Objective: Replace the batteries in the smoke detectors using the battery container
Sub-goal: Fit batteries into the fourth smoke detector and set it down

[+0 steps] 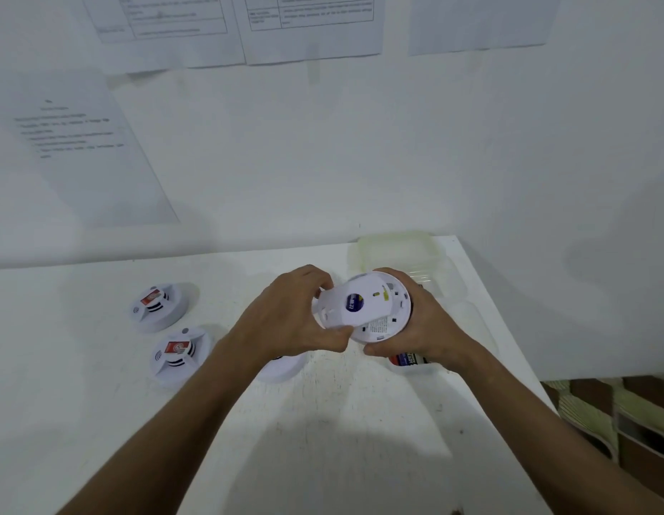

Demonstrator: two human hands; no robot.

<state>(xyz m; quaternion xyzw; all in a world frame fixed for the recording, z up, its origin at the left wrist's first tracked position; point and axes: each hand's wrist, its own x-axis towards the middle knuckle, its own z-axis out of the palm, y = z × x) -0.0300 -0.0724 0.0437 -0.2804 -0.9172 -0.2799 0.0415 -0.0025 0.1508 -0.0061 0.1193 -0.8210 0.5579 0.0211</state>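
Both hands meet above the white table (100, 421). The right hand (419, 325) is wrapped around a round white detector (375, 306), underside up. The left hand (289, 317) pinches a backplate (332, 308) tilted against it. Beneath the left wrist lies another white disc (282, 368). At near right, under the right hand, a container (412, 360) shows batteries. Two detectors (161, 306) (178, 354) rest at left, apart. A clear lid (397, 250) lies farthest, by the wall.

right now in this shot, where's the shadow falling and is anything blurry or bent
Head view: the arms cast a soft grey shadow on the table near the bottom; the wall papers are too blurred to read; the wide lens bows the table's far edge; the held smoke detector is fairly sharp.
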